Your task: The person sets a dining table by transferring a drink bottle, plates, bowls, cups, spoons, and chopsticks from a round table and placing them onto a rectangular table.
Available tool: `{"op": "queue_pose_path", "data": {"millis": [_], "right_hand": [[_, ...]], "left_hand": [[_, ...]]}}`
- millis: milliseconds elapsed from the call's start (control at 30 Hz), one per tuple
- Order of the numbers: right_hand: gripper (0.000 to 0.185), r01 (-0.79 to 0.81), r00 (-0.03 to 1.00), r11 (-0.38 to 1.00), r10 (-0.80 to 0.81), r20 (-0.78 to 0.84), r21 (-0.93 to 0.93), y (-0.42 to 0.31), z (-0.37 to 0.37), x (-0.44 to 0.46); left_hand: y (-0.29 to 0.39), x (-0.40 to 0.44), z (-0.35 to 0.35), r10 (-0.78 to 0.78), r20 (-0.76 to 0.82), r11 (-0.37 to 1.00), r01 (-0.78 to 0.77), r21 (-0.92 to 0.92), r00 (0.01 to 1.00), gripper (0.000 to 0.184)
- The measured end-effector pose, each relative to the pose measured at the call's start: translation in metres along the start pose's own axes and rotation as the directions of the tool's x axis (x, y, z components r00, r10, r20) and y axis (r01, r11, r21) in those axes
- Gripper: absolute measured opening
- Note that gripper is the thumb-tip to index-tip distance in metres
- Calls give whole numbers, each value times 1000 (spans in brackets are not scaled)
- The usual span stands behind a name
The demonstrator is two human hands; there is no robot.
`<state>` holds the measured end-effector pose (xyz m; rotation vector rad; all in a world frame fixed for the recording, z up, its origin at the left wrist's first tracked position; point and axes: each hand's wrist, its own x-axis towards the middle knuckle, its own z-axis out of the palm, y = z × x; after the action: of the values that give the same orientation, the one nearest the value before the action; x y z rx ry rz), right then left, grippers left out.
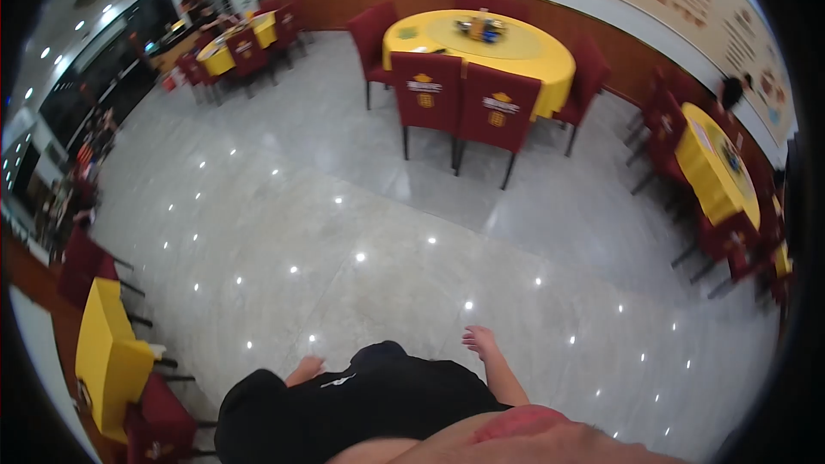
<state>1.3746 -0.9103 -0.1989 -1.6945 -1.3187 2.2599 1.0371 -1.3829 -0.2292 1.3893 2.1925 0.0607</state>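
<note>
A: What are the hands doing?
B: The right hand (481,340) hangs out in front over the floor (387,228), fingers loosely spread, with nothing in it. The left hand (307,369) is partly hidden by the black shirt (369,408); I can't tell whether its fingers are curled, and no object shows in it.

A: So which step is this?
B: A hands-free one, I'd judge: neither hand appears to touch any furniture.

A: Where are the nearest things?
B: Ahead, the round table (520,60) wears a yellow cloth, with small items (481,30) at its middle and two red chairs (427,107) backed toward us. On the left stands a yellow-covered table (112,369). All are well apart from the hands.

A: And what does the next move call for?
B: In my view, any grasp calls for closing that gap first, and a clear look at the left hand.
</note>
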Motion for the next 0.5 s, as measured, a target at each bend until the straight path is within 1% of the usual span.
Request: {"op": "queue_pose_path", "data": {"millis": [33, 67, 100, 133, 167, 200, 267, 300, 367, 433, 467, 500], "right_hand": [[34, -11, 995, 996, 19, 99, -84, -30, 24, 17], [35, -14, 981, 987, 45, 187, -162, -59, 44, 34], [35, -10, 979, 983, 47, 199, -186, -86, 62, 53], [35, 21, 972, 963, 43, 231, -268, -108, 77, 73], [34, 50, 966, 937, 43, 257, -346, -129, 87, 93], [34, 54, 966, 930, 43, 254, -363, -149, 93, 112], [33, 122, 977, 864, -18, 211, -489, -183, 103, 156], [33, 119, 979, 860, -18, 204, -496, -194, 100, 175], [32, 137, 985, 799, -46, 167, -586, -210, 74, 217], [30, -21, 999, 837, 41, 25, -548, -219, 41, 246], [28, -141, 990, 816, 133, -55, -560, -227, 24, 257], [27, -256, 966, 786, 219, -134, -563, -241, 12, 266]], "left_hand": [[-14, -45, 13, -230, 108, 973, 232, -1, 967, 22], [-20, -74, 16, -410, 211, 903, 427, -41, 887, 22], [-22, -92, 14, -557, 298, 792, 604, -91, 776, 22], [-23, -106, 17, -651, 367, 679, 726, -112, 665, 23], [-20, -109, 10, -697, 424, 584, 801, -131, 578, 23], [-19, -99, 8, -719, 464, 514, 845, -146, 518, 24], [-27, -54, -3, -720, 515, 444, 879, -174, 465, 25], [-32, -23, -9, -708, 526, 439, 878, -193, 470, 25], [-53, 53, -23, -679, 509, 477, 845, -241, 529, 26], [-81, 140, -38, -621, 431, 593, 752, -288, 655, 27], [-98, 192, -45, -558, 350, 704, 652, -281, 753, 28], [-118, 246, -57, -476, 252, 816, 530, -231, 842, 29]]}}
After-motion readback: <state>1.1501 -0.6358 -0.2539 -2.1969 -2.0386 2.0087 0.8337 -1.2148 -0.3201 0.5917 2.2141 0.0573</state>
